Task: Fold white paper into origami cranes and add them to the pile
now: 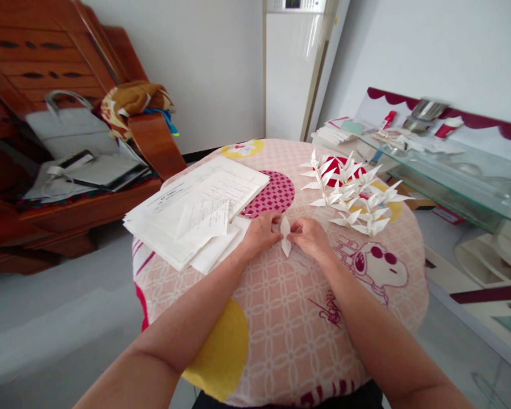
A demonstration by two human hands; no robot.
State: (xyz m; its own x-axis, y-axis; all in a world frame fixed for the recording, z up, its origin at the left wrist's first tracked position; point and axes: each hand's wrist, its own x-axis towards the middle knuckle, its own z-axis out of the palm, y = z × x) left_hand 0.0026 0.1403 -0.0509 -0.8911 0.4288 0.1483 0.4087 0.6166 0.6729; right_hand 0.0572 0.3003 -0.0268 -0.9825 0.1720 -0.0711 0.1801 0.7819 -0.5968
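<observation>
We found the cloth-covered table (pixel 276 324) nearest. At its middle, the left hand (pixel 265 232) and right hand (pixel 308 235) pinched a folded white paper (pixel 285 233) from opposite sides. Beyond, we noted stacked papers (pixel 187 207) leftward, folded paper figures (pixel 354 193) rightward, then a glass shelf (pixel 447 173).

One head-worn camera looks forward and down, from close by, over the cloth-covered table (pixel 276 318).
</observation>
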